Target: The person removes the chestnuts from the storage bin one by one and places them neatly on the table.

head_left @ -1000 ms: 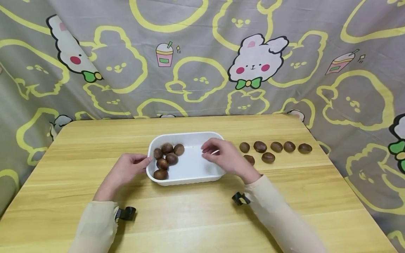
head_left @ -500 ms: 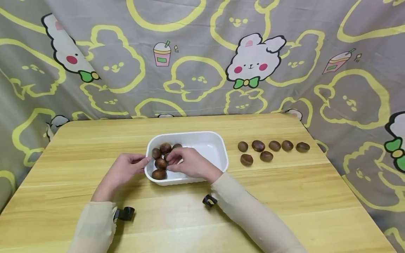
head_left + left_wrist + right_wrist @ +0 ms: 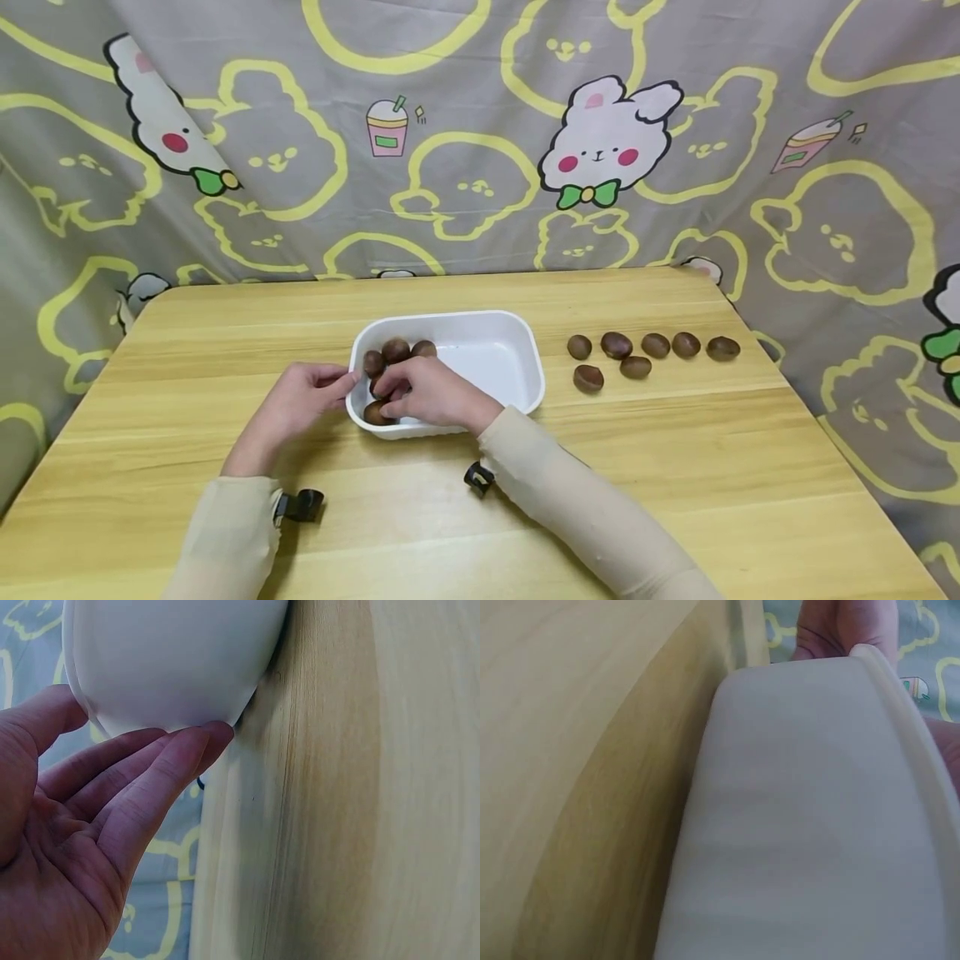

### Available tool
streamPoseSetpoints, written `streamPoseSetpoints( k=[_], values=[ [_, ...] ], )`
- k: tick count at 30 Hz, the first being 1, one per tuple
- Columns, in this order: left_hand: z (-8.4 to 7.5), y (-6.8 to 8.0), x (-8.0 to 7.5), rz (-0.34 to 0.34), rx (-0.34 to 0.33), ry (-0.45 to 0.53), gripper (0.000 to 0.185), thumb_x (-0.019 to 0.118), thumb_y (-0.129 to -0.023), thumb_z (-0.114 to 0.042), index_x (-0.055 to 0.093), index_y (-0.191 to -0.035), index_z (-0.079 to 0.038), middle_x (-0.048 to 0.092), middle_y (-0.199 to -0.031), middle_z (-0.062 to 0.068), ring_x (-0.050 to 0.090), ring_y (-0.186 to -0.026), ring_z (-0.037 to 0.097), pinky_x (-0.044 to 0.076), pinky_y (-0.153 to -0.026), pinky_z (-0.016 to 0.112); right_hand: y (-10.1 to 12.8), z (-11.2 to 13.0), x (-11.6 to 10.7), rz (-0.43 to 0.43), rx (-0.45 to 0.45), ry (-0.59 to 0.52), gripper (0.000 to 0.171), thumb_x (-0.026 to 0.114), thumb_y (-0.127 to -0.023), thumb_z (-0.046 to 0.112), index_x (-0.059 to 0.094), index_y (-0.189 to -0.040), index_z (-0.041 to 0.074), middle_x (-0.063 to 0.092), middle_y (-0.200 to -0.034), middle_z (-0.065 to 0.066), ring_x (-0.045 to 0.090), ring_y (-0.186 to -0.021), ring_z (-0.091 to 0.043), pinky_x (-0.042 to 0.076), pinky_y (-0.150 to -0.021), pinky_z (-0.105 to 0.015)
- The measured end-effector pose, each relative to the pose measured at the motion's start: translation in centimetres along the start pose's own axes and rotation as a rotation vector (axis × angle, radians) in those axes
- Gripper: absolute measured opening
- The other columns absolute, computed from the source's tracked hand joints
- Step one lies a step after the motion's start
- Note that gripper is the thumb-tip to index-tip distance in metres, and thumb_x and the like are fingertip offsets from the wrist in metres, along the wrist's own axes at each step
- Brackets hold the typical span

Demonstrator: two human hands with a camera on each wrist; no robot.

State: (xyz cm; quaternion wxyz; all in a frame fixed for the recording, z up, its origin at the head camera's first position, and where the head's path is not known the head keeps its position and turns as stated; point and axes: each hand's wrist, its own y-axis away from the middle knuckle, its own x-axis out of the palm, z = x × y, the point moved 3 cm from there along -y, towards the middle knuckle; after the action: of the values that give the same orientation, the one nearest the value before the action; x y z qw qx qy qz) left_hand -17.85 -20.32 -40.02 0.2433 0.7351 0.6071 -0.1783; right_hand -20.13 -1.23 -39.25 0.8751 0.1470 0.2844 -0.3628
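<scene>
A white plastic tray (image 3: 495, 354) sits mid-table with several brown chestnuts (image 3: 396, 350) bunched at its left end. My left hand (image 3: 347, 382) holds the tray's left rim, thumb on top. In the left wrist view its fingers (image 3: 150, 761) lie straight along the tray's outer wall (image 3: 172, 660). My right hand (image 3: 388, 397) reaches into the tray, fingers curled down around a chestnut (image 3: 372, 412) at the front left corner. It hides some of the chestnuts. The right wrist view shows only the tray's front wall (image 3: 802, 825) and a left fingertip (image 3: 840, 630) at its far corner.
Several more chestnuts (image 3: 655, 345) lie in a loose row on the wooden table (image 3: 225, 333) to the right of the tray. A grey cartoon-print cloth (image 3: 480, 125) hangs behind and around the table. The table's right edge runs close to the row.
My right hand moved left from the tray's right end to the chestnuts at its left end and closed down over them. My left hand stayed at the rim.
</scene>
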Motion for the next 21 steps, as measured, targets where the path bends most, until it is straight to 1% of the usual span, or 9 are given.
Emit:
streamPoseSetpoints(
  k=[2, 7, 9, 13, 17, 21],
  values=[
    [0.04, 0.03, 0.02, 0.0, -0.003, 0.013, 0.043, 0.061, -0.099, -0.031, 0.066, -0.119, 0.008, 0.071, -0.104, 0.017, 0.07, -0.088, 0.021, 0.053, -0.078, 0.028, -0.22, 0.03, 0.22, 0.021, -0.004, 0.024, 0.018, 0.078, -0.087, 0.018, 0.074, -0.102, 0.01, 0.068, -0.085, 0.011, 0.061, -0.078, 0.0, 0.046, -0.076, -0.015],
    [0.08, 0.15, 0.05, -0.003, 0.007, 0.033, 0.042, 0.061, -0.099, -0.03, 0.068, -0.116, 0.007, 0.071, -0.102, 0.016, 0.07, -0.087, 0.021, 0.053, -0.076, 0.026, -0.68, 0.12, 0.67, 0.073, -0.049, 0.146, 0.021, 0.079, -0.085, 0.019, 0.075, -0.104, 0.011, 0.069, -0.091, 0.012, 0.059, -0.082, 0.003, 0.044, -0.078, -0.011],
    [0.03, 0.16, 0.06, -0.002, 0.01, 0.034, 0.043, 0.061, -0.099, -0.031, 0.067, -0.116, 0.008, 0.071, -0.102, 0.017, 0.07, -0.087, 0.021, 0.053, -0.076, 0.027, -0.8, 0.07, 0.72, 0.084, -0.051, 0.171, 0.02, 0.08, -0.084, 0.019, 0.075, -0.103, 0.012, 0.068, -0.089, 0.013, 0.059, -0.081, 0.003, 0.044, -0.077, -0.011],
    [-0.07, 0.14, 0.09, 0.0, 0.01, 0.032, 0.042, 0.061, -0.099, -0.03, 0.067, -0.117, 0.008, 0.072, -0.102, 0.016, 0.07, -0.087, 0.02, 0.053, -0.077, 0.027, -0.92, -0.18, 0.81, 0.089, -0.038, 0.169, 0.019, 0.081, -0.084, 0.019, 0.075, -0.101, 0.013, 0.067, -0.085, 0.014, 0.059, -0.079, 0.004, 0.044, -0.076, -0.011],
    [-0.1, 0.19, 0.12, 0.0, 0.003, 0.042, 0.042, 0.062, -0.099, -0.03, 0.067, -0.117, 0.008, 0.071, -0.103, 0.016, 0.07, -0.087, 0.02, 0.053, -0.077, 0.027, -0.95, -0.29, 0.92, 0.098, -0.048, 0.191, 0.02, 0.081, -0.083, 0.018, 0.075, -0.101, 0.013, 0.067, -0.085, 0.015, 0.059, -0.079, 0.005, 0.044, -0.076, -0.01],
    [-0.15, 0.29, 0.09, -0.002, -0.003, 0.058, 0.043, 0.062, -0.099, -0.029, 0.066, -0.118, 0.008, 0.071, -0.105, 0.018, 0.07, -0.088, 0.022, 0.052, -0.075, 0.024, -0.95, -0.19, 0.89, 0.104, -0.058, 0.191, 0.018, 0.081, -0.083, 0.017, 0.075, -0.099, 0.012, 0.067, -0.083, 0.014, 0.06, -0.078, 0.004, 0.044, -0.076, -0.011]
  ],
)
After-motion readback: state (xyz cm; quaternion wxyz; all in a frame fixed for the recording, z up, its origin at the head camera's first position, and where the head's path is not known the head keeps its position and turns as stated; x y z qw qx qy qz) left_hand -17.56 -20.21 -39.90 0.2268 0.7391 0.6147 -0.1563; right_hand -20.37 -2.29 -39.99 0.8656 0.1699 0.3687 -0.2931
